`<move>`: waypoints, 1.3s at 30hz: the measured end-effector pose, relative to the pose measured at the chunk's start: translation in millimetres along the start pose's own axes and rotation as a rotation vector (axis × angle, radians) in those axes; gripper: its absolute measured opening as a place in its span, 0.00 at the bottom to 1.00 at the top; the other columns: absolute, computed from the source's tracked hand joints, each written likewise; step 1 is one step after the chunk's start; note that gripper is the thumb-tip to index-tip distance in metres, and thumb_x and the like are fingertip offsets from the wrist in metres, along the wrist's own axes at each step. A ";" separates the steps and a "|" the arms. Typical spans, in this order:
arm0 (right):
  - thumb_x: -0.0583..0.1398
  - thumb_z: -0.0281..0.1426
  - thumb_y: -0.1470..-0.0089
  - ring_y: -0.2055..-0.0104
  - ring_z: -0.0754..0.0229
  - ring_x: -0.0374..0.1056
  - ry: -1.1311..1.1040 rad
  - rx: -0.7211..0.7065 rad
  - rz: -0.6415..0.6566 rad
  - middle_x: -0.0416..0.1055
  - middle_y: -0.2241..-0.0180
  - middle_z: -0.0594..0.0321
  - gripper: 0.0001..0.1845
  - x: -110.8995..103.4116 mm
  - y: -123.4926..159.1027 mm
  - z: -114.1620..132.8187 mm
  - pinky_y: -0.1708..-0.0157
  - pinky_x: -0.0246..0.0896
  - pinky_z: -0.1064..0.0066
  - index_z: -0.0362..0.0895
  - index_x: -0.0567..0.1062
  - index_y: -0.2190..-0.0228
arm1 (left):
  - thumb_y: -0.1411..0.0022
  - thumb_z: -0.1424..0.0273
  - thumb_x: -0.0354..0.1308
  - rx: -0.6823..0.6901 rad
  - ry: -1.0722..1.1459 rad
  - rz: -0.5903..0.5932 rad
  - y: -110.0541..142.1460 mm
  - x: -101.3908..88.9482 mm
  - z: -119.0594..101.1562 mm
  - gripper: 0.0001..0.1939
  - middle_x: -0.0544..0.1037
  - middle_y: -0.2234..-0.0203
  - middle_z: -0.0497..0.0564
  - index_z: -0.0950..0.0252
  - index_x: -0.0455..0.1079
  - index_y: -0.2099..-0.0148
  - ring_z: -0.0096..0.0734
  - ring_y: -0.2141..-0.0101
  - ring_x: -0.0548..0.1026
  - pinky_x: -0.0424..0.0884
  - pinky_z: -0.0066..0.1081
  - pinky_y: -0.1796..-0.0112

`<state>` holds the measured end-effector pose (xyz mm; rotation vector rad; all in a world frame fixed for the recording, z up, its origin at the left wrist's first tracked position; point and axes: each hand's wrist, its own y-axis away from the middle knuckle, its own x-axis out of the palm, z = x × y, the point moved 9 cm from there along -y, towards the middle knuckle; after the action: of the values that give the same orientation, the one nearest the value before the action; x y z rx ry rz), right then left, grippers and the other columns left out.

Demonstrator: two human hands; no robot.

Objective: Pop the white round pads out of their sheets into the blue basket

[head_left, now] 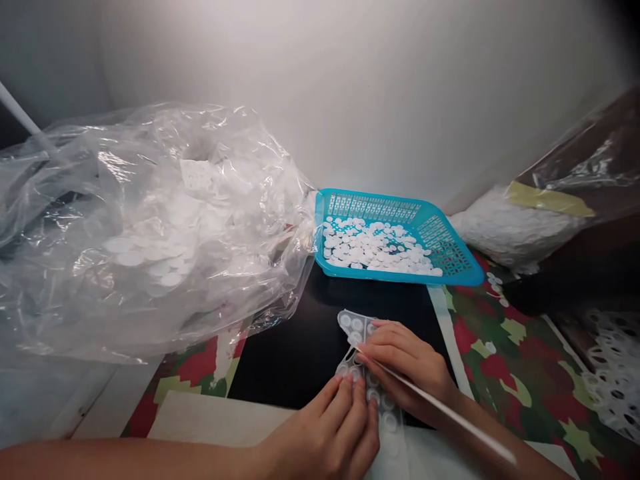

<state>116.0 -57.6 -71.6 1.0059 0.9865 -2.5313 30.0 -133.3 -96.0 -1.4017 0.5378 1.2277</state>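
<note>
A clear plastic strip (pixel 356 327) studded with round white discs lies on the black surface at bottom centre. My left hand (pixel 336 427) presses flat on its near end with the fingertips. My right hand (pixel 407 367) pinches a thin white stick (pixel 450 413) whose tip touches the strip near a disc. A turquoise slotted basket (pixel 440 233) behind the hands holds several loose white discs (pixel 375 250).
A big clear plastic bag (pixel 145 227) with white punched sheets fills the left. At the right lie another bag of white scrap (pixel 505 230), a brown wrapped bundle (pixel 595 167) and a punched sheet (pixel 615 367). A red-green patterned cloth (pixel 520 373) covers the table.
</note>
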 end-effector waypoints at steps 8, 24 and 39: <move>0.60 0.26 0.46 0.70 0.59 0.70 -0.368 0.297 0.155 0.73 0.73 0.62 0.04 -18.3 1.6 -27.4 0.64 0.68 0.65 0.47 0.72 0.71 | 0.32 0.57 0.40 0.006 0.033 -0.003 -1.8 -6.9 5.1 0.28 0.74 0.53 0.63 0.75 0.67 0.47 0.47 0.52 0.72 0.66 0.41 0.50; 0.58 0.23 0.44 0.68 0.61 0.70 0.069 -0.284 0.174 0.76 0.70 0.58 0.08 5.4 11.2 40.6 0.69 0.64 0.68 0.38 0.73 0.60 | 0.34 0.65 0.49 0.051 0.050 -0.045 -0.4 -18.2 -1.6 0.18 0.78 0.60 0.55 0.73 0.72 0.53 0.39 0.57 0.75 0.72 0.34 0.54; 0.57 0.24 0.43 0.64 0.59 0.69 0.448 -0.398 0.123 0.77 0.66 0.60 0.07 15.4 16.1 50.2 0.61 0.58 0.62 0.39 0.75 0.64 | 0.35 0.67 0.49 0.079 0.026 -0.017 -5.1 -23.0 -1.7 0.17 0.79 0.61 0.58 0.75 0.72 0.53 0.42 0.57 0.75 0.71 0.36 0.54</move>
<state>86.0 -102.9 -63.3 1.4741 1.4218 -1.9330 27.0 -140.8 -73.8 -1.3547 0.5854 1.1640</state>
